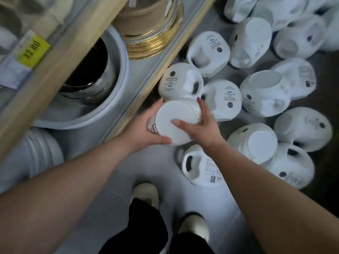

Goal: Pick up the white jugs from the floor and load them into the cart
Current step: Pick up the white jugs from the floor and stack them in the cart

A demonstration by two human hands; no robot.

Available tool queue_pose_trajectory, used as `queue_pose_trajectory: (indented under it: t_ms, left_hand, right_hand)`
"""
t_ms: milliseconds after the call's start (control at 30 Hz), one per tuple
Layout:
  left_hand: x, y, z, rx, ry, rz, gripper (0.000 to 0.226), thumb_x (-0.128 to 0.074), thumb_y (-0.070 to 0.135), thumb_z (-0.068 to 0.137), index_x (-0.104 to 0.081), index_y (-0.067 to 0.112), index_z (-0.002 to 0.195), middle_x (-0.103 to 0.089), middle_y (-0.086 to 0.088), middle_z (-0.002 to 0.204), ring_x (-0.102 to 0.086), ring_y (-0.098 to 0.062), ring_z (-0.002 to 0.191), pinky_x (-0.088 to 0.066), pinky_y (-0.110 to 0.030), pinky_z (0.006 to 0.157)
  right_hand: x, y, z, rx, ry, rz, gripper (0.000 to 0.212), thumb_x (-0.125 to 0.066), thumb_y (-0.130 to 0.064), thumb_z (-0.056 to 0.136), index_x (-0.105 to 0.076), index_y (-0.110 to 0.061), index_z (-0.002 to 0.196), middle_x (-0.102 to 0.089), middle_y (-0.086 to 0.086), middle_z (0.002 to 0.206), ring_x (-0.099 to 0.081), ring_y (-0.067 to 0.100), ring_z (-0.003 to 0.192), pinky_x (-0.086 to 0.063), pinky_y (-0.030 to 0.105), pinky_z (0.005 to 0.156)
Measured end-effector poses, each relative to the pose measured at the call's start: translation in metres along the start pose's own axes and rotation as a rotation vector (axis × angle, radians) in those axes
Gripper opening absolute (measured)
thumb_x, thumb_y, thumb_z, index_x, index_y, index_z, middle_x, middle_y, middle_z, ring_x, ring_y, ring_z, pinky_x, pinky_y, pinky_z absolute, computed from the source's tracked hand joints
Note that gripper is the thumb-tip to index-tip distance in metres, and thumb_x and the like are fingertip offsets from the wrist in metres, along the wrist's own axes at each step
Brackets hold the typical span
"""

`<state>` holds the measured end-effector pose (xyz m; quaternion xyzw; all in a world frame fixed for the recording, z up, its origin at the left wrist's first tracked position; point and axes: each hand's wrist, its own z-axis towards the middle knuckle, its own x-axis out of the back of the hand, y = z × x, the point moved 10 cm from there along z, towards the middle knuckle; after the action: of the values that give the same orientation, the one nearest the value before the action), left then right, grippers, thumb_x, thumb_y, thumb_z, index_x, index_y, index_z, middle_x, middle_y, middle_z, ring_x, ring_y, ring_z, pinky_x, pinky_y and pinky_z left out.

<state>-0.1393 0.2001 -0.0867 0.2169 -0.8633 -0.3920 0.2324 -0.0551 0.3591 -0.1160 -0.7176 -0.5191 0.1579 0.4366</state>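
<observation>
Seen from the head camera, both hands hold one white jug (174, 121). Its flat round bottom faces up at the camera. The left hand (145, 129) wraps around the jug's left side, with the thumb on the bottom rim. The right hand (200, 125) grips the right side, with the thumb pressed on the flat bottom. A brown and white label shows on the jug's left side, but its words are too blurry to read.

The held jug is just beside the shelf (77, 57), low down near its edge. Many more white jugs (266, 92) lie on the grey floor (161, 173), tipped over and close together. One jug (180, 83) lies right behind the held one. It has a round dark badge, a thin red line and rows of tiny writing too small to read.

On the shelf sit a big pale basin (117, 70) and a stack of gold-edged rounds (152, 33). A yellow tag (33, 51) has dark marks, too blurred to read.
</observation>
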Motion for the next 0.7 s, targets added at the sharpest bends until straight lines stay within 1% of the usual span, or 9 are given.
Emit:
queue_pose_trajectory:
  t_ms: [67, 133, 200, 300, 367, 433, 500, 600, 700]
  left_hand:
    - [0.009, 0.038, -0.027, -0.006, -0.004, -0.011, 0.113, -0.092, 0.011, 0.058, -0.029, 0.045, 0.145, -0.046, 0.014, 0.143, -0.045, -0.005, 0.131, -0.041, -0.032, 0.110]
    - [0.019, 0.084, -0.063, -0.023, -0.015, -0.010, 0.111, -0.094, 0.016, 0.056, -0.031, 0.050, 0.140, -0.046, 0.014, 0.144, -0.044, -0.006, 0.131, -0.041, -0.038, 0.110]
    - [0.032, 0.133, -0.101, -0.043, -0.007, 0.000, 0.111, -0.094, 0.020, 0.054, -0.034, 0.048, 0.143, -0.047, 0.018, 0.142, -0.043, -0.004, 0.132, -0.041, -0.038, 0.110]
    - [0.058, 0.202, -0.153, -0.069, 0.054, 0.037, 0.111, -0.094, 0.015, 0.055, -0.034, 0.047, 0.144, -0.051, 0.022, 0.132, -0.047, -0.003, 0.127, -0.040, -0.033, 0.110]
    - [0.070, 0.244, -0.184, -0.106, 0.075, 0.048, 0.111, -0.093, 0.014, 0.055, -0.034, 0.046, 0.144, -0.052, 0.019, 0.134, -0.048, -0.007, 0.126, -0.040, -0.035, 0.110]
    - [0.080, 0.281, -0.213, -0.139, 0.075, 0.051, 0.112, -0.093, 0.012, 0.056, -0.033, 0.047, 0.143, -0.048, 0.026, 0.134, -0.046, -0.007, 0.128, -0.038, -0.036, 0.112]
    - [0.091, 0.311, -0.239, -0.174, 0.078, 0.063, 0.111, -0.093, 0.014, 0.056, -0.033, 0.048, 0.143, -0.045, 0.028, 0.136, -0.044, -0.006, 0.129, -0.038, -0.034, 0.112]
    - [0.105, 0.346, -0.277, -0.220, 0.120, 0.091, 0.109, -0.093, 0.015, 0.056, -0.035, 0.048, 0.143, -0.048, 0.020, 0.137, -0.045, -0.008, 0.127, -0.041, -0.030, 0.107]
    - [0.120, 0.364, -0.312, -0.241, 0.214, 0.094, 0.108, -0.093, 0.018, 0.056, -0.037, 0.046, 0.144, -0.046, 0.019, 0.139, -0.044, -0.009, 0.128, -0.039, -0.034, 0.108]
  right_hand:
    - [0.015, -0.035, -0.030, -0.016, 0.002, 0.043, 0.121, -0.085, -0.061, 0.040, -0.031, -0.036, 0.146, -0.044, -0.002, 0.141, -0.049, 0.019, 0.126, -0.050, 0.044, 0.100]
    - [0.031, -0.078, -0.067, -0.028, 0.007, 0.046, 0.119, -0.085, -0.062, 0.040, -0.031, -0.043, 0.144, -0.043, -0.004, 0.140, -0.050, 0.019, 0.125, -0.051, 0.045, 0.098]
    - [0.048, -0.128, -0.104, -0.018, 0.012, 0.048, 0.116, -0.085, -0.061, 0.040, -0.031, -0.046, 0.142, -0.043, -0.005, 0.139, -0.050, 0.018, 0.124, -0.051, 0.045, 0.098]
    - [0.071, -0.201, -0.154, 0.027, 0.021, 0.063, 0.117, -0.087, -0.062, 0.041, -0.032, -0.045, 0.143, -0.044, -0.008, 0.139, -0.049, 0.017, 0.126, -0.050, 0.044, 0.100]
    - [0.084, -0.245, -0.184, 0.070, 0.028, 0.043, 0.115, -0.086, -0.061, 0.043, -0.033, -0.045, 0.143, -0.044, -0.008, 0.140, -0.047, 0.017, 0.128, -0.048, 0.043, 0.103]
    - [0.095, -0.284, -0.210, 0.117, 0.047, 0.039, 0.114, -0.085, -0.063, 0.042, -0.034, -0.045, 0.143, -0.044, -0.007, 0.140, -0.047, 0.016, 0.128, -0.047, 0.043, 0.103]
    - [0.101, -0.314, -0.233, 0.156, 0.043, 0.065, 0.116, -0.086, -0.064, 0.042, -0.034, -0.042, 0.144, -0.042, -0.008, 0.142, -0.046, 0.016, 0.130, -0.047, 0.044, 0.103]
    - [0.106, -0.350, -0.263, 0.225, 0.021, 0.089, 0.115, -0.087, -0.061, 0.045, -0.034, -0.038, 0.145, -0.043, -0.007, 0.143, -0.046, 0.016, 0.130, -0.047, 0.044, 0.104]
    - [0.106, -0.386, -0.285, 0.312, -0.022, 0.069, 0.106, -0.088, -0.053, 0.054, -0.037, -0.033, 0.144, -0.046, -0.005, 0.139, -0.048, 0.019, 0.127, -0.048, 0.045, 0.101]
